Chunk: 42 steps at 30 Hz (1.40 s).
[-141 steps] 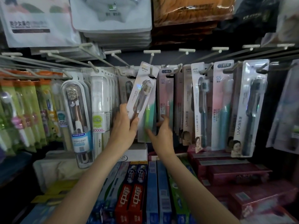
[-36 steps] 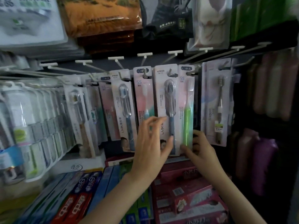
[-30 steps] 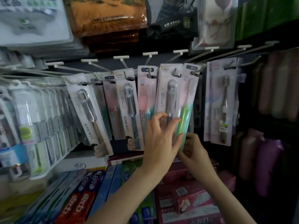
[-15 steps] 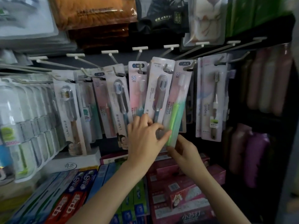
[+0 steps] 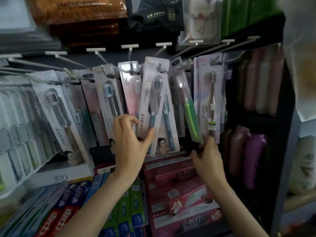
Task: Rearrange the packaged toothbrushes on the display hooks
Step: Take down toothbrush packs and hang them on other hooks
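Dim shop wall, rows of white display hooks (image 5: 129, 53) carrying hanging toothbrush packs, toothpaste boxes (image 5: 179, 199) stacked below. Your left hand (image 5: 131, 142) holds the lower part of the white pack with the grey-blue brush (image 5: 151, 106), thumb on its front face, curled fingers apparently behind; grip is narrow, closed on the card. That pack is still on its hook, long axis near vertical, bottom swung slightly to your left. Your right hand (image 5: 206, 155) pinches the bottom corner of the green-handled pack (image 5: 187, 106), whose top hangs from the next hook to the right and whose foot tilts right. Both hook holes lie straight above the grips, so any lift-off runs up and toward you. Count: two packs in hand, one per hand; roughly nine front packs visible, deeper ones uncountable.
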Available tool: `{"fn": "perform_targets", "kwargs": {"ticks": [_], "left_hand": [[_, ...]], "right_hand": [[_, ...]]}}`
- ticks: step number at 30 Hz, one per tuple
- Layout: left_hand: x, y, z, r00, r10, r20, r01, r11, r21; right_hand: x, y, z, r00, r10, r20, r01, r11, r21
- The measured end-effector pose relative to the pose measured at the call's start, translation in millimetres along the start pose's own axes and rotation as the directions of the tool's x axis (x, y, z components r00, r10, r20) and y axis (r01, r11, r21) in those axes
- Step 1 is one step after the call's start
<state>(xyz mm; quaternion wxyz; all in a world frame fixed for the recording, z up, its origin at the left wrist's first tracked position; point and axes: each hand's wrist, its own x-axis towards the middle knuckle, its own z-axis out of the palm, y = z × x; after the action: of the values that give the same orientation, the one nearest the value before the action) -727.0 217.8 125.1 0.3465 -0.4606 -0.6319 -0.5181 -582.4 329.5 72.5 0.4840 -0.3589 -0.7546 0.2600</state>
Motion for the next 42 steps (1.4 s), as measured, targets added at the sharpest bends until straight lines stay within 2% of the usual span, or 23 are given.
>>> {"fn": "perform_targets", "kwargs": {"ticks": [3,5,9,11,12,14,17,20,21,23,26,29,32,35,38,42], "left_hand": [[-1,-3,-4,0.999,-0.026,0.043,0.027,0.999,-0.023],[-2,-3,-7,0.996,-0.025,0.087,0.026,0.999,-0.019],[-5,-3,-6,0.981,-0.040,0.191,0.044,0.999,-0.017],[-6,-4,-7,0.983,-0.037,0.179,0.042,0.999,-0.025],[-6,-4,-8,0.987,-0.035,0.159,0.038,0.999,-0.012],[-6,-6,-11,0.991,-0.030,0.132,0.032,0.999,-0.009],[-15,-11,-16,0.987,0.020,0.159,-0.023,1.000,0.015],[-39,-24,-18,0.953,0.024,0.301,-0.055,0.994,0.096],[-48,-29,-17,0.937,0.001,0.349,-0.040,0.994,0.105],[-60,-37,-15,0.908,-0.067,0.413,0.025,0.994,0.106],[-63,-43,-15,0.902,-0.091,0.423,0.065,0.995,0.076],[-55,-40,-20,0.925,-0.023,0.379,0.010,0.999,0.036],[-50,-35,-25,0.941,0.052,0.333,-0.056,0.998,0.001],[-46,-26,-28,0.954,0.098,0.285,-0.092,0.995,-0.033],[-42,-16,-25,0.937,0.216,0.276,-0.218,0.976,-0.025],[-30,4,-13,0.881,0.398,0.257,-0.432,0.898,0.090]], "right_hand": [[4,4,-1,0.993,0.078,0.091,-0.074,0.996,-0.049],[4,5,-1,0.991,0.097,0.088,-0.098,0.995,0.008],[-1,-10,-4,0.995,-0.052,-0.081,0.054,0.998,0.031],[-1,-21,-5,0.976,-0.150,-0.159,0.156,0.987,0.026],[1,-25,-4,0.970,-0.192,-0.152,0.193,0.981,-0.005],[3,-22,5,0.981,-0.189,-0.034,0.186,0.980,-0.073],[-2,-6,20,0.989,-0.021,0.146,0.023,1.000,-0.010],[-9,8,34,0.914,0.023,0.406,-0.016,1.000,-0.020],[-10,9,38,0.895,0.038,0.444,-0.033,0.999,-0.020],[-11,5,45,0.921,0.090,0.380,-0.095,0.995,-0.004],[-7,-6,52,0.948,0.202,0.246,-0.235,0.965,0.114],[-2,-13,56,0.933,0.324,0.155,-0.355,0.896,0.266],[3,-12,54,0.914,0.382,0.136,-0.405,0.844,0.352],[-1,-4,42,0.934,0.339,0.111,-0.357,0.873,0.331],[-11,2,21,0.971,0.226,0.075,-0.237,0.889,0.393],[-13,-13,-16,0.998,0.062,-0.024,-0.042,0.862,0.505]]}}
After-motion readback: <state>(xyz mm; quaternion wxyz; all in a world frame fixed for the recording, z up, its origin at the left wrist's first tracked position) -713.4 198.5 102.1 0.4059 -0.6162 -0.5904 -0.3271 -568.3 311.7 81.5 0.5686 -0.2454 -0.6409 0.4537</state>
